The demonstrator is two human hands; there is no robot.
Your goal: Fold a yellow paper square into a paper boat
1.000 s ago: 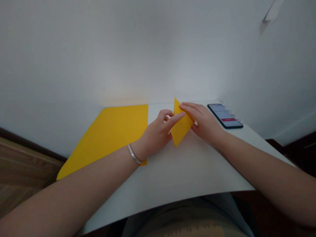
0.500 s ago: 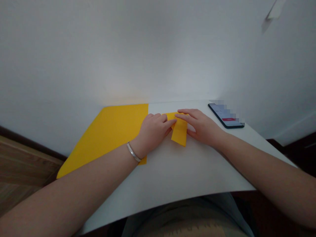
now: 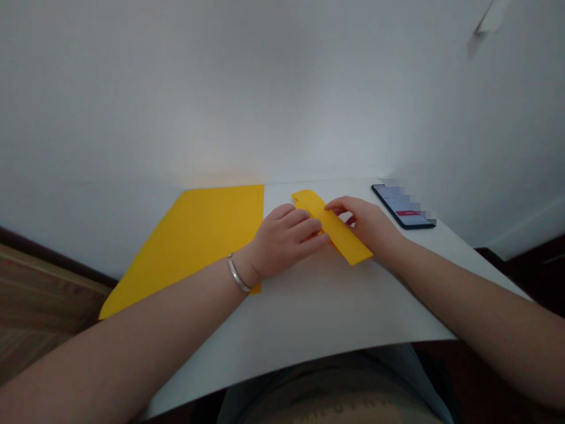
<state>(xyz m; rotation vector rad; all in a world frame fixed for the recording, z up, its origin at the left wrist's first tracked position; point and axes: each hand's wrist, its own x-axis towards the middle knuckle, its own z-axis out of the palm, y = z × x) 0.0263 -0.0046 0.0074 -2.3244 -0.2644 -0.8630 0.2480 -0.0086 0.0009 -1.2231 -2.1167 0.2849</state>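
Note:
A folded strip of yellow paper (image 3: 338, 229) slants between my hands, its near end toward the right. My right hand (image 3: 359, 219) pinches its right edge between thumb and fingers. My left hand (image 3: 293, 237), with a silver bangle on the wrist, lies along the strip's left side, its fingers curled against the paper. The left thumb is hidden, so its exact hold on the paper does not show fully. Left of the hands, a large yellow sheet (image 3: 207, 229) lies flat, partly covered by my left forearm.
A white table (image 3: 309, 318) stands against a pale wall (image 3: 282, 94). A phone with a lit screen (image 3: 406, 209) lies at the table's right side. A wooden panel (image 3: 44, 294) is at the lower left, beside the table.
The folded paper has turned from nearly upright in view to a slant, its near end swinging right. My left fingers have shifted right along it; my right hand now pinches its edge.

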